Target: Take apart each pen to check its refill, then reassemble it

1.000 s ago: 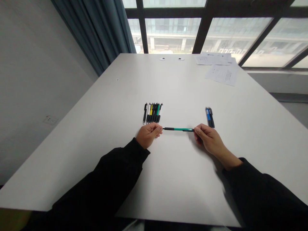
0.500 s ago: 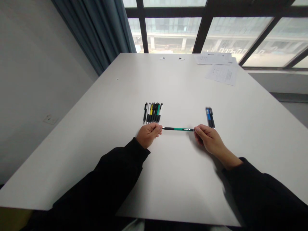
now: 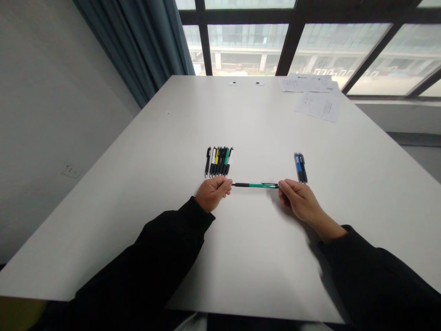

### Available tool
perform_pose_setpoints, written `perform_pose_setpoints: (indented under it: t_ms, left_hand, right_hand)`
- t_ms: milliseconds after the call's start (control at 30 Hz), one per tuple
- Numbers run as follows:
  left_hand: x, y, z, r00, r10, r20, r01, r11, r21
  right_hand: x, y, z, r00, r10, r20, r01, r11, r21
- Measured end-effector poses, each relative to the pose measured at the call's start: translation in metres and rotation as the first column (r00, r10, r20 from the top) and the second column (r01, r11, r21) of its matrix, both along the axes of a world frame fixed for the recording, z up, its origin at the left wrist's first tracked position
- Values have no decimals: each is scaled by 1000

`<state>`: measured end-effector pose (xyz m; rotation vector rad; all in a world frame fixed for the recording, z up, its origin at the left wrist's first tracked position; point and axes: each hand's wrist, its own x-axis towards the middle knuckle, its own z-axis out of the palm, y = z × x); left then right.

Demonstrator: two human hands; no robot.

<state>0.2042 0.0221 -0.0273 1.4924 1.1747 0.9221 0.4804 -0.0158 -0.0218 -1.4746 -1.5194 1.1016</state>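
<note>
A green and black pen (image 3: 255, 185) is held level between my two hands, above the white table (image 3: 257, 257). My left hand (image 3: 214, 192) pinches its tip end, and my right hand (image 3: 295, 196) pinches the clip end. Just beyond my left hand lies a row of several pens (image 3: 219, 161) in black, white, yellow and green, their tips towards me. A blue pen (image 3: 298, 164) and a dark pen (image 3: 303, 166) lie side by side beyond my right hand. My fingers hide both ends of the held pen.
Printed papers (image 3: 316, 105) lie at the table's far right corner. Two small round fittings, one of them a cable hole cover (image 3: 259, 84), sit near the far edge. A blue curtain (image 3: 151, 50) hangs at the left, beside the window frame (image 3: 291, 39).
The pen has turned about its long axis: its clip now shows along the far side and more of the green barrel faces up. Both hands have stayed in place.
</note>
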Motion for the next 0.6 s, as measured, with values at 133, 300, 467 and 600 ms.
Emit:
perform_pose_setpoints:
  t_ms: [133,300,467,600]
  left_hand:
    - [-1,0,-2,1000,-1,-16,1,1000,24]
    - [-1,0,-1,1000,-11,-5,11,1000,16]
    - [4,-3,4,968,-132,213,172,967,-186]
    - [16,-18,11,860,-287,422,466,779,-420]
  right_hand:
    - [0,0,1,1000,-1,18,1,1000,12]
    - [-1,1,1,1000,-5,2,5,1000,15]
    - [-2,3,-2,994,-62,-95,60,998,-22]
    - [-1,6,-3,969,-110,-220,102,994,-46]
